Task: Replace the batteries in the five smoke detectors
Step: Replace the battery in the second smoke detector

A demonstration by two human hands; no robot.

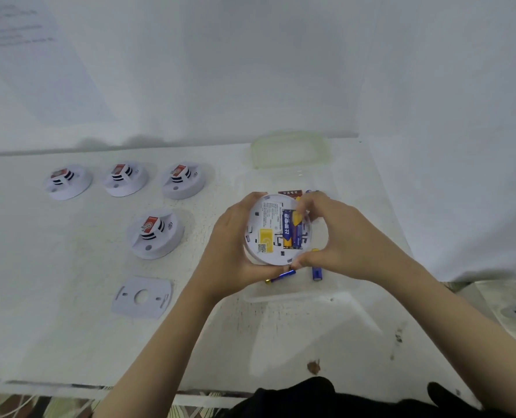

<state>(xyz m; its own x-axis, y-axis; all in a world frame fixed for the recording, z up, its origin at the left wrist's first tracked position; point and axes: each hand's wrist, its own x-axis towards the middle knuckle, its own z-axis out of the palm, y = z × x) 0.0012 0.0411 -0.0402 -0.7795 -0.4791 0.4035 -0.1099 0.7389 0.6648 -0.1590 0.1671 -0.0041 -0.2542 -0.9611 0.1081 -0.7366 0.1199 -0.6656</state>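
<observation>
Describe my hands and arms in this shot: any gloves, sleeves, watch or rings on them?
None show. The left hand and right hand are bare, with no gloves, rings or watch in view. The left forearm and right forearm are uncovered down to the frame's edge, so no sleeve is in view. A black garment shows at the bottom edge.

Body in view: left hand (229, 251) and right hand (338, 239), both bare. Left forearm (160, 342) and right forearm (461, 321) are uncovered along their whole visible length. Clothing in view: one black garment (311, 398), soft-edged, at the bottom edge between the forearms.
</observation>
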